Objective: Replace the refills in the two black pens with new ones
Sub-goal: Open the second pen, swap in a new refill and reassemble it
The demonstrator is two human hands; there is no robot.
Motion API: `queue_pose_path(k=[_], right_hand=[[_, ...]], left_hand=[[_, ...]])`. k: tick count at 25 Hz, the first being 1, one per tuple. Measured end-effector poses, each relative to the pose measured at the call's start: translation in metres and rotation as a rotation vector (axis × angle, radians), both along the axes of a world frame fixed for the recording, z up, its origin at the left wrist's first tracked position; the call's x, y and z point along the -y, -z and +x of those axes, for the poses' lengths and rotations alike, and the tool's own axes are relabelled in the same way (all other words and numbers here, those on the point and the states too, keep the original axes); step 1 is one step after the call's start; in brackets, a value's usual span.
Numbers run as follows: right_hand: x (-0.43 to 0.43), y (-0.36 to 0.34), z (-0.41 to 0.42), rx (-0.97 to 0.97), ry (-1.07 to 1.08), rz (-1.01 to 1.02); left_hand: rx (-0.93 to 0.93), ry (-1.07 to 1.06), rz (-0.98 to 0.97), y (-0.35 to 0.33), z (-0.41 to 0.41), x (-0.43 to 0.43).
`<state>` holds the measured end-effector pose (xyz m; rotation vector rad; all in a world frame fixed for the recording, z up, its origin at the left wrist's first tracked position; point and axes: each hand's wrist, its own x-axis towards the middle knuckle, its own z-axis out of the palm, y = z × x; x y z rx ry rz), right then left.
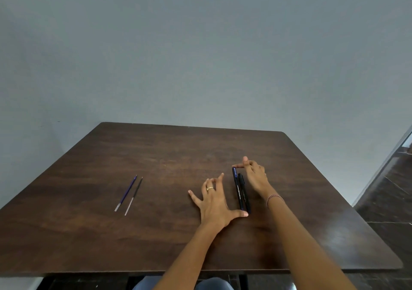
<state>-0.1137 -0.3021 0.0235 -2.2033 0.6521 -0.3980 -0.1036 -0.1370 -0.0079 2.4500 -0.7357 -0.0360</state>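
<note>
— Grey-blue wall (200, 55) fills the background, and a dark brown wooden worktop (156, 155) stands in front of it. Where are the pens?

— Right of the middle. They are two black pens lying side by side and touching, pointing away from the person. The left pen (238, 189) has a blue band at its far end and white lettering along the barrel. The right pen (244, 192) is plain black and its far end stops a little short of the other's.

— And the hands?

— The left hand (214, 202) lies flat on the worktop just beside the pens, its fingers (219, 179) spread and straight, gripping nothing. Its thumb reaches across and touches the near ends of the pens. One finger wears a ring (209, 188).

— The other one?

— The right hand (256, 178) hovers at the far ends of the pens. One straight finger touches the tip of the left pen; the rest are loosely bent and hold nothing. That wrist wears a beaded bracelet (275, 198).

— The refills?

— Well apart from the pens, on the left part of the worktop. The blue refill (127, 192) and the black refill (134, 195) lie near each other, almost parallel and not touching, each with a clear end toward the person.

— Anything else?

— Dark floor (392, 189) shows past the worktop's right edge.
</note>
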Motion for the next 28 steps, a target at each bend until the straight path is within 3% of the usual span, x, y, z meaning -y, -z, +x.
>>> queue_pose_path(k=[10, 28], right_hand=[[0.007, 0.030, 0.003, 0.131, 0.070, -0.019], [0.006, 0.031, 0.006, 0.061, 0.060, -0.125]], left_hand=[[0.044, 0.066, 0.060, 0.004, 0.002, 0.003], [0.073, 0.138, 0.085, 0.006, 0.003, 0.002]])
